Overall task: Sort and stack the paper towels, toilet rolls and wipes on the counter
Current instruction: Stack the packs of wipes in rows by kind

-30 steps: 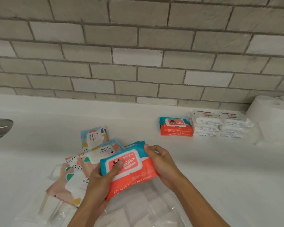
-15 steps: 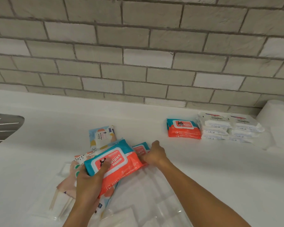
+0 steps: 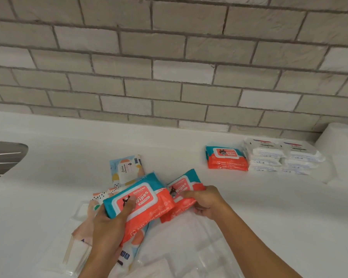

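My left hand [image 3: 109, 227] grips a teal-and-orange wipes pack [image 3: 143, 201] by its near-left end, thumb on the lid. My right hand [image 3: 205, 201] grips a second, matching wipes pack [image 3: 182, 187] just to its right. Beneath and behind them lie patterned pastel wipes packs [image 3: 126, 169]. At the back right a stack of two teal-and-orange packs [image 3: 226, 159] sits beside two stacks of white wipes packs [image 3: 279, 157]. White paper rolls [image 3: 342, 149] stand at the far right edge.
Clear plastic wrapping [image 3: 189, 247] lies crumpled on the white counter [image 3: 249, 207] under my arms. A steel sink [image 3: 4, 157] is at the left edge. The brick-tiled wall [image 3: 169, 67] backs the counter.
Two packs held together have been split: my left hand keeps one, my right hand has drawn the second out to the right. The view has shifted left.
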Available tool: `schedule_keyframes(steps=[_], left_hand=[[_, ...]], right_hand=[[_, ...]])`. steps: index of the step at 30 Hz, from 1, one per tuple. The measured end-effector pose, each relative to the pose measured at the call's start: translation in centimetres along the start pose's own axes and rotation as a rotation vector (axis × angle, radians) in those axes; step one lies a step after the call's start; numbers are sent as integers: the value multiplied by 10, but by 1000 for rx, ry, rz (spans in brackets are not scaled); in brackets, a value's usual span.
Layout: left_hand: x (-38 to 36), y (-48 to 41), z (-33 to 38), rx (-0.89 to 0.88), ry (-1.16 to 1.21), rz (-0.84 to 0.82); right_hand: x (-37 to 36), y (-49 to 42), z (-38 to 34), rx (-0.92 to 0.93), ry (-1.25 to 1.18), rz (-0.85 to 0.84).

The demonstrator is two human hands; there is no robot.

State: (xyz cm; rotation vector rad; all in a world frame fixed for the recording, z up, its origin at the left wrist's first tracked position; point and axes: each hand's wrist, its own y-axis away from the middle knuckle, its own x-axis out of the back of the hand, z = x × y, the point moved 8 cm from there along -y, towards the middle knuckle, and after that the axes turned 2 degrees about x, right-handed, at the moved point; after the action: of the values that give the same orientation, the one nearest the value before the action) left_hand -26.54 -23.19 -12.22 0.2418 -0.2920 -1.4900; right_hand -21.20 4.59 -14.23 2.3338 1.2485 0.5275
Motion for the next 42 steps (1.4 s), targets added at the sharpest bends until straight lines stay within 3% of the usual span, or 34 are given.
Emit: schedule_keyframes(steps=[6,17,28,36,42], left_hand=[[-11,-5,6,50,59,-96],[-100,11,52,89,221,-378],[-190,5,83,84,167,-426],[-243,-9,82,163,128,-568],[-271,-29,91,214,67,-573]], right_hand=[[26,12,13,37,-314,0],[102,9,-12,144,-525,86],[131,-42,-51,121,-735,0],[144,-82,-61,70,-779,85],[153,-102,-53,75,-809,142]])
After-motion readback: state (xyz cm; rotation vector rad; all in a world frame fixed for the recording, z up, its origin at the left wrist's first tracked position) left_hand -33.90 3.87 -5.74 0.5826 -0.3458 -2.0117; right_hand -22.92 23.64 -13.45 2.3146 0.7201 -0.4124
